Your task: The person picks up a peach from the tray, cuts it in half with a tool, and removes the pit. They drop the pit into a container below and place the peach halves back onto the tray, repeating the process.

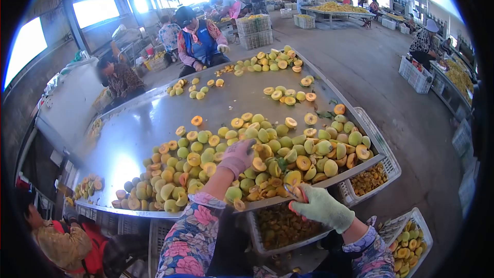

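My left hand [236, 158], in a pink glove, reaches into the pile of halved yellow-green fruit [193, 159], which looks like peaches or apricots. Its fingers curl down among the halves, and what they close on is hidden. Lower right, over the table's near edge, my right hand [327, 207] wears a pale green glove. It is wrapped round a red-handled metal hand tool [297, 193]. A fruit half [293, 177] shows right at the tool's head. The fruit lies on a wide metal table [170, 116], many pieces cut side up.
Below the near edge sits a crate [280, 252] of dark fruit scraps; another crate [399, 167] stands at the right corner. A crate of fruit halves [427, 249] is lower right. People sit across the table [198, 41] and at the left [67, 242]; more tables and workers fill the background.
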`<state>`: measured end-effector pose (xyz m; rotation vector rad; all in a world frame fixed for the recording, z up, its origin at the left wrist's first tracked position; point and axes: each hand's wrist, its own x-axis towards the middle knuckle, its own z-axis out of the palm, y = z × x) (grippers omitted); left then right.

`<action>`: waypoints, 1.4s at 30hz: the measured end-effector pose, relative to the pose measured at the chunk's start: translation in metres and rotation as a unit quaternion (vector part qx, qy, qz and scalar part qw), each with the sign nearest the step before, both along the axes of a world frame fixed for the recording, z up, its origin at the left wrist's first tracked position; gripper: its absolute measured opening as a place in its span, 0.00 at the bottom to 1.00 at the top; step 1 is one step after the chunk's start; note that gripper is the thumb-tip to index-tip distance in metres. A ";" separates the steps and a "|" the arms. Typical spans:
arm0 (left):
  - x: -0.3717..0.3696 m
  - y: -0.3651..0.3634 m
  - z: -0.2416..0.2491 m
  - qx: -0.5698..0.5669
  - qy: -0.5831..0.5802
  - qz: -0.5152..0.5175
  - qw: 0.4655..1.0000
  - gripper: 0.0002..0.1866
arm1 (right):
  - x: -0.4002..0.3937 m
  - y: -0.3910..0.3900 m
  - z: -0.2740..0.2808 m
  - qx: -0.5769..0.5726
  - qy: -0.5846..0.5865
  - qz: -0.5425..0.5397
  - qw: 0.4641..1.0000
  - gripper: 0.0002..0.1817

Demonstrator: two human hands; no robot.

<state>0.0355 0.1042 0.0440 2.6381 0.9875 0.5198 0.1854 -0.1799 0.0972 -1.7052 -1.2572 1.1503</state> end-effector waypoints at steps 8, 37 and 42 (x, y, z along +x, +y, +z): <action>0.051 0.025 -0.003 -0.009 0.137 -0.010 0.991 0.25 | -0.007 0.014 -0.012 0.004 0.168 -0.131 0.977 0.16; -0.018 -0.147 -0.027 -0.648 -0.350 -0.167 0.655 0.30 | -0.037 0.001 -0.025 0.020 0.368 -0.183 0.912 0.15; -0.008 -0.128 -0.057 -0.278 -0.374 -0.318 0.826 0.40 | -0.024 0.009 -0.048 0.045 0.126 -0.150 0.980 0.15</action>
